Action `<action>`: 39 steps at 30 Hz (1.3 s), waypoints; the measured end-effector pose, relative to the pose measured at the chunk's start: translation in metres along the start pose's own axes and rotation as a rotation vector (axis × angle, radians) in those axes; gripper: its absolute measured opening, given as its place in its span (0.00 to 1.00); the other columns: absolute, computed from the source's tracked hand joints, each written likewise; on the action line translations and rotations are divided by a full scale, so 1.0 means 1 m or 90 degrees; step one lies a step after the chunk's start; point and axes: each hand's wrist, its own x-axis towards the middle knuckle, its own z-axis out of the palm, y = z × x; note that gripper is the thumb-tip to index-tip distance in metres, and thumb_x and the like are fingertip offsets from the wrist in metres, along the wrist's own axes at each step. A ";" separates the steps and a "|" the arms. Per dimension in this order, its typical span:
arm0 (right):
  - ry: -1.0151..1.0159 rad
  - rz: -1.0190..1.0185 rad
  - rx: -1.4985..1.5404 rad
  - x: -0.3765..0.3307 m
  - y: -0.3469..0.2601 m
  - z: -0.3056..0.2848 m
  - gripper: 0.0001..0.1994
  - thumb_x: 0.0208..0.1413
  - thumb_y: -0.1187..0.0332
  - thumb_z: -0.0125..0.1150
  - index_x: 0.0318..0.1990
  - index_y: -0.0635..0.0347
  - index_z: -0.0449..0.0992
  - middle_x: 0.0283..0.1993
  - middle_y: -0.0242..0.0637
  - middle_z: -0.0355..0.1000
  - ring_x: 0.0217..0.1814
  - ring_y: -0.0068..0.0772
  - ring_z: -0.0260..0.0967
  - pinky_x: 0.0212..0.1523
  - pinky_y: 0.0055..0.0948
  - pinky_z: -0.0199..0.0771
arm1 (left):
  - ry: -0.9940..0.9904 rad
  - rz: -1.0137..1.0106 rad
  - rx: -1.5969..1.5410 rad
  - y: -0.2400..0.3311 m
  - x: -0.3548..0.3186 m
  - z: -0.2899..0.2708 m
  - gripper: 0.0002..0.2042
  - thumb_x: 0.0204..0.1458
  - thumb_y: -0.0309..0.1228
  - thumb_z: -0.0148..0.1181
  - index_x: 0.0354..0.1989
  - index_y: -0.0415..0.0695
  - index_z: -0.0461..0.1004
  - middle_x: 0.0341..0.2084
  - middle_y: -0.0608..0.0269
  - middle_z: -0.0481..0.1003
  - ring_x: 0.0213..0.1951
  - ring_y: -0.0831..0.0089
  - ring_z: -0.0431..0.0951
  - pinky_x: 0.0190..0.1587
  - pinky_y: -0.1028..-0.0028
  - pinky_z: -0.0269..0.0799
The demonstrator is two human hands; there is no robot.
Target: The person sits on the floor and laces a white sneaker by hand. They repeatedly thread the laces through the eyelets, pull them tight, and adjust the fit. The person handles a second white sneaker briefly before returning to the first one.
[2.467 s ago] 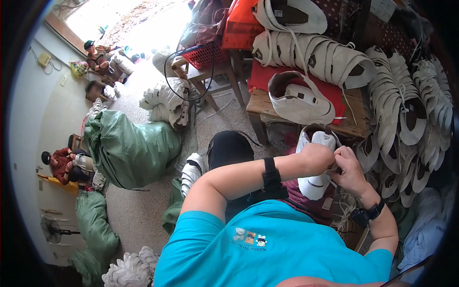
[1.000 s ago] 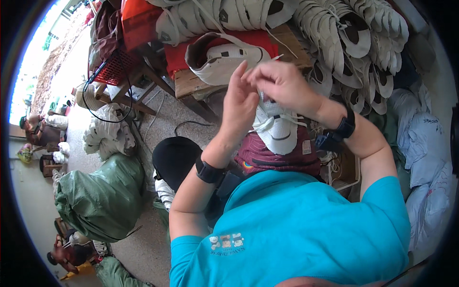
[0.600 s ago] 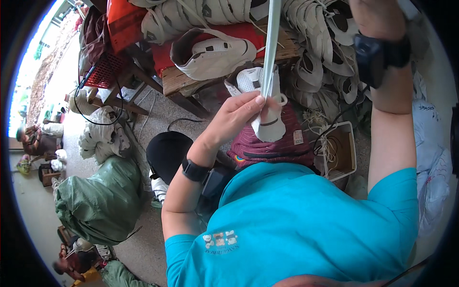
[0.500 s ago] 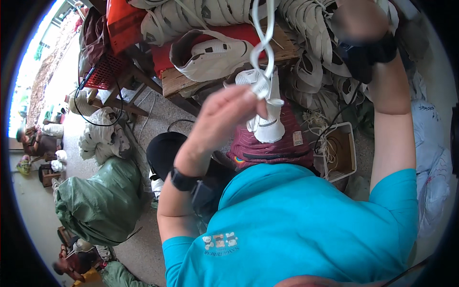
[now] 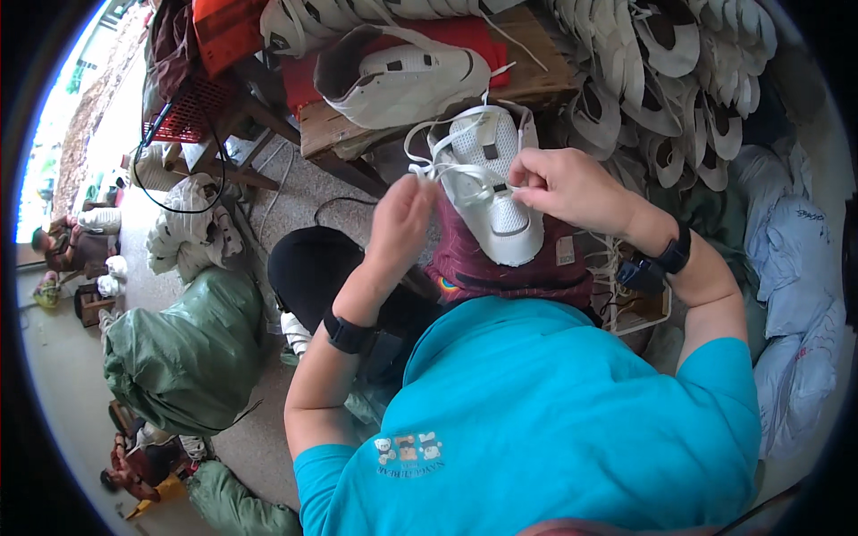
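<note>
A white shoe upper (image 5: 514, 228) lies over the person's lap on a maroon cloth (image 5: 500, 281), just below the wooden tabletop (image 5: 541, 67). Its toe points down toward the person's body and its open ankle end points away toward the tabletop; the long axis runs near to upright in the view, leaning so that the toe sits a little farther right than the opening. The perforated tongue (image 5: 474, 136) lies along the same line. At the left of the upper, the left hand (image 5: 399, 223) has its fingers drawn together on a white lace (image 5: 409, 147), which loops up over the opening and crosses the throat. The right hand (image 5: 576, 189) is at the other side, fingers bent and narrow against the right edge of the lacing; whether they pinch a lace cannot be told, since the fingers cover the spot. They also hide part of that side of the upper. The left hand is slightly blurred, and the lace crossing beside its fingertips is hard to trace. On the tabletop, over a red cloth (image 5: 308, 82), a second shoe upper (image 5: 402, 94) points its toe to the right. Behind it, a row of nested uppers (image 5: 331, 22) is cut off by the upper border.
</note>
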 end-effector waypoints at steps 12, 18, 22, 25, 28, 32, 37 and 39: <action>-0.241 0.156 0.336 -0.002 0.033 -0.022 0.06 0.57 0.69 0.61 0.33 0.61 0.75 0.26 0.24 0.68 0.27 0.14 0.61 0.27 0.21 0.63 | -0.019 0.009 -0.071 0.012 0.000 0.008 0.17 0.70 0.39 0.44 0.31 0.42 0.71 0.23 0.73 0.64 0.27 0.84 0.61 0.31 0.80 0.58; -0.052 -0.079 0.140 -0.003 -0.009 -0.014 0.06 0.57 0.67 0.61 0.35 0.60 0.76 0.31 0.34 0.72 0.33 0.29 0.69 0.35 0.29 0.71 | -0.047 -0.035 -0.143 0.059 0.039 -0.021 0.20 0.68 0.43 0.44 0.27 0.43 0.67 0.20 0.71 0.61 0.25 0.80 0.59 0.29 0.78 0.56; -0.067 -0.279 -0.133 -0.022 -0.011 0.031 0.07 0.49 0.72 0.67 0.35 0.59 0.76 0.37 0.36 0.71 0.41 0.38 0.70 0.40 0.33 0.74 | -0.100 0.041 -0.481 0.091 0.076 -0.036 0.18 0.68 0.41 0.42 0.27 0.45 0.65 0.19 0.75 0.55 0.22 0.82 0.56 0.29 0.78 0.56; -0.082 -0.298 -0.172 -0.023 -0.007 0.032 0.07 0.46 0.72 0.67 0.33 0.57 0.77 0.37 0.33 0.70 0.43 0.38 0.69 0.42 0.36 0.74 | -0.133 0.114 -0.595 0.131 0.095 -0.039 0.15 0.70 0.35 0.39 0.30 0.44 0.65 0.20 0.74 0.54 0.22 0.81 0.51 0.29 0.77 0.56; -0.066 -0.300 -0.153 -0.024 -0.007 0.032 0.06 0.47 0.72 0.67 0.33 0.58 0.78 0.36 0.34 0.71 0.42 0.38 0.70 0.42 0.35 0.74 | -0.293 0.218 -0.610 0.174 0.095 -0.048 0.14 0.70 0.34 0.39 0.32 0.43 0.66 0.21 0.74 0.54 0.22 0.82 0.51 0.31 0.78 0.56; -0.063 -0.271 0.075 -0.008 0.017 0.039 0.04 0.54 0.72 0.64 0.36 0.60 0.79 0.36 0.33 0.71 0.36 0.31 0.71 0.38 0.27 0.73 | -0.233 0.174 -0.542 0.161 0.080 -0.033 0.14 0.71 0.35 0.37 0.35 0.43 0.66 0.22 0.74 0.53 0.23 0.82 0.51 0.32 0.78 0.59; 0.167 -0.009 0.219 0.002 0.008 0.024 0.05 0.61 0.70 0.60 0.38 0.62 0.79 0.35 0.30 0.73 0.34 0.18 0.69 0.32 0.21 0.70 | -0.121 0.195 -0.487 0.147 0.070 -0.047 0.15 0.69 0.37 0.42 0.31 0.44 0.66 0.21 0.75 0.53 0.23 0.83 0.53 0.33 0.78 0.62; 0.249 -0.071 0.142 0.011 0.008 0.017 0.06 0.60 0.69 0.62 0.38 0.62 0.79 0.31 0.33 0.74 0.29 0.21 0.70 0.30 0.23 0.70 | -0.098 0.184 -0.486 0.140 0.063 -0.048 0.15 0.70 0.37 0.42 0.31 0.44 0.67 0.20 0.76 0.53 0.23 0.84 0.53 0.35 0.77 0.64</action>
